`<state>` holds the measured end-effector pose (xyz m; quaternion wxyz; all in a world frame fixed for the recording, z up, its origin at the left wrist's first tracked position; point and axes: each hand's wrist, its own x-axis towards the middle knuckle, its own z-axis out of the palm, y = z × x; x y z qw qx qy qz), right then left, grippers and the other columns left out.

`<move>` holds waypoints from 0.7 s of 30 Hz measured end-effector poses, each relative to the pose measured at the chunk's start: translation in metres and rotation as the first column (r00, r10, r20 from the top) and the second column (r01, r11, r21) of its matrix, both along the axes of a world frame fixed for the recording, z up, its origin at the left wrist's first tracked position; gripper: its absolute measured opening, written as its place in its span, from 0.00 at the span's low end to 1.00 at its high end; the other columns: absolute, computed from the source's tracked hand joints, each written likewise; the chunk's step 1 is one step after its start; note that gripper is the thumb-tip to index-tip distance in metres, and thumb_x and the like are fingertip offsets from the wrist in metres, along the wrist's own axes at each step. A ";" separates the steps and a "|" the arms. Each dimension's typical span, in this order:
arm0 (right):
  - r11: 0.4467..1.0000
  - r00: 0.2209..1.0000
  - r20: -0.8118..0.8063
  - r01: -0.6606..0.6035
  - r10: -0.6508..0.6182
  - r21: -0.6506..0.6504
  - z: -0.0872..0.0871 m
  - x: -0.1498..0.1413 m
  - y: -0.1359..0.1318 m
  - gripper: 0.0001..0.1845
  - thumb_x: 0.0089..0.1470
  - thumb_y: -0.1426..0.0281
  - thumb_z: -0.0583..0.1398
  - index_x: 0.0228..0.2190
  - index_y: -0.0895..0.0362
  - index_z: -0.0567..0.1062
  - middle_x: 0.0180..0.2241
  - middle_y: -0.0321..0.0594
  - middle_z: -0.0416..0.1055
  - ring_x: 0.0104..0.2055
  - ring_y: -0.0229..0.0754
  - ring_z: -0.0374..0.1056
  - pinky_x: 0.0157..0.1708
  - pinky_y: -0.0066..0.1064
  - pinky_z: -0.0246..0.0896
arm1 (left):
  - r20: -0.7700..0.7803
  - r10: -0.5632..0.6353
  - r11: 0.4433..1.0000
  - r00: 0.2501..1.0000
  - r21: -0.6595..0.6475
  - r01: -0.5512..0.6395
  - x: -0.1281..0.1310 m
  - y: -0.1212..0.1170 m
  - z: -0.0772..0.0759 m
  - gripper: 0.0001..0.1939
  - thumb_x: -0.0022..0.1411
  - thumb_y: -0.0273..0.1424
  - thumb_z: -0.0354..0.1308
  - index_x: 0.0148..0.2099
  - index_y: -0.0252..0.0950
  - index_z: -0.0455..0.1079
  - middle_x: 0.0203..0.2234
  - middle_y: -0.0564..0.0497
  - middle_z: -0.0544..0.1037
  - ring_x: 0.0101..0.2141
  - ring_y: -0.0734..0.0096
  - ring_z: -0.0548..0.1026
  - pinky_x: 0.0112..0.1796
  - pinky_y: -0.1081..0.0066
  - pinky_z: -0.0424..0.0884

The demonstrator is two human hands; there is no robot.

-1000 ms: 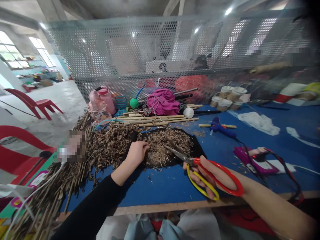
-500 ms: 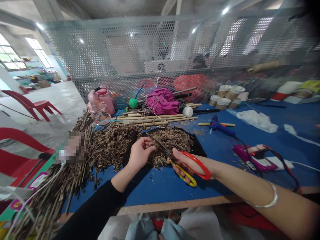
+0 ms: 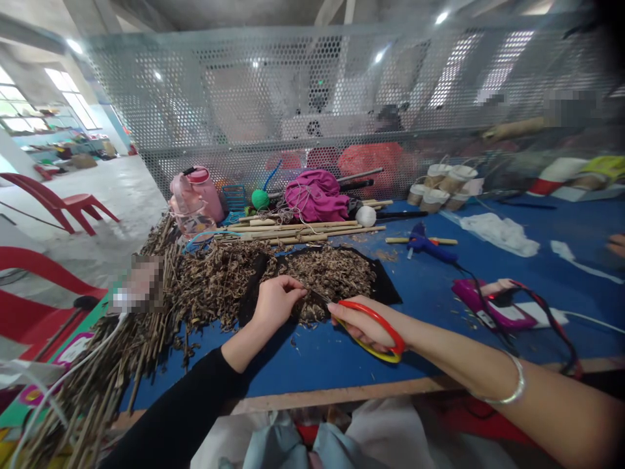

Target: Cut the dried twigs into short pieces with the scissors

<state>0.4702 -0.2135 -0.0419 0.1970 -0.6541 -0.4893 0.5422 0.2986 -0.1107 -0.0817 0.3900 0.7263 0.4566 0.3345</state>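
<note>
My right hand (image 3: pixel 364 319) is wrapped around scissors (image 3: pixel 396 337) with one red and one yellow handle loop. Their blades point left, to the fingertips of my left hand (image 3: pixel 274 303), and the loops lie close together. My left thumb and fingers are pinched together; whatever is between them is too small to name. Both hands are over a pile of chopped dried plant bits (image 3: pixel 336 270) on a black cloth (image 3: pixel 388 283). Left of it lies a larger heap of dried, curled plant material (image 3: pixel 209 283), partly behind my left hand.
Long dry stalks (image 3: pixel 141 352) cover the table's left side. Behind the piles are bamboo sticks (image 3: pixel 303 231), purple cloth (image 3: pixel 312 195) and a pink bottle (image 3: pixel 209 195). A blue glue gun (image 3: pixel 430 247) and a purple power strip (image 3: pixel 473 303) with cords sit at right. A mesh partition (image 3: pixel 273 98) stands behind.
The scissors' loops have come together, and their blades have closed. My right hand has shifted slightly left; my left hand has dropped slightly and still pinches.
</note>
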 end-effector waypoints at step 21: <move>0.953 0.980 0.181 -0.126 0.077 0.275 -0.003 -0.007 -0.001 0.31 0.50 0.42 0.45 0.19 0.57 0.59 0.15 0.29 0.51 0.17 0.30 0.47 0.16 0.23 0.44 | -0.002 -0.123 0.970 0.992 0.212 0.121 0.002 -0.016 0.007 0.03 0.50 0.27 0.59 0.27 0.37 0.74 0.25 0.53 0.78 0.27 0.73 0.74 0.31 0.75 0.68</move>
